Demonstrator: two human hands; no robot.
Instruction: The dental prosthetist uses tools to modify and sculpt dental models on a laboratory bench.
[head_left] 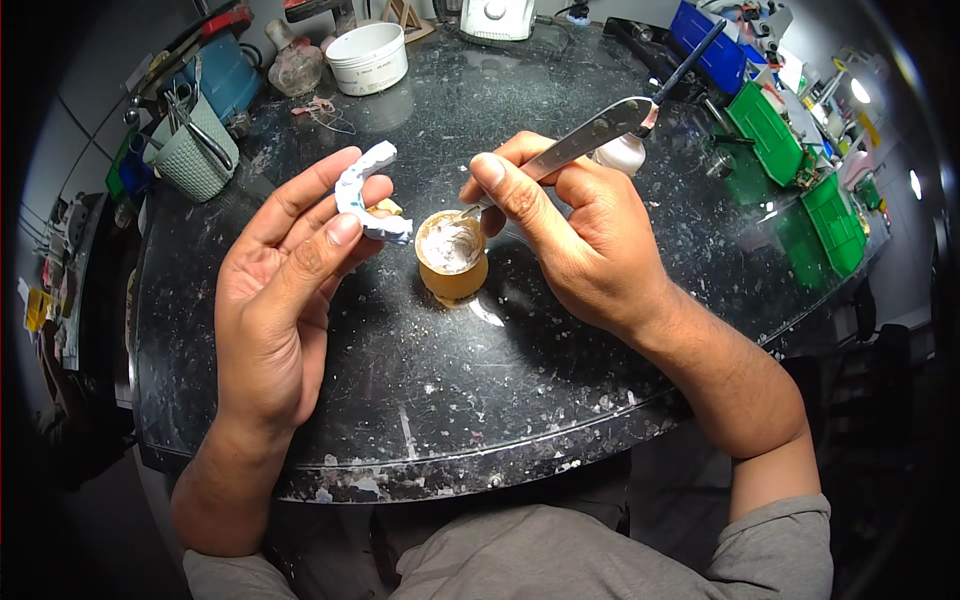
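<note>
My left hand [285,265] is raised over the left half of the table, thumb and fingers pinching a white horseshoe-shaped dental cast [352,200]. A bluish-green mark shows on the cast's inner side. Just right of it a small amber cup [452,283] stands on the table with thick white paste [450,243] inside. My right hand [565,215] grips a long slim tool [590,137] with a flat metal body and a dark rod-like upper end. The tool slants down to the left, its lower tip at the cup's rim by the paste; fingers partly hide that end.
At the far left are a white tub [367,62], a glass flask [293,60] and a woven holder [195,155] of tools. A white device [497,18] stands at the back. Green bins [765,130] and a blue bin [705,40] line the right side. A white bottle [622,155] is behind my right hand.
</note>
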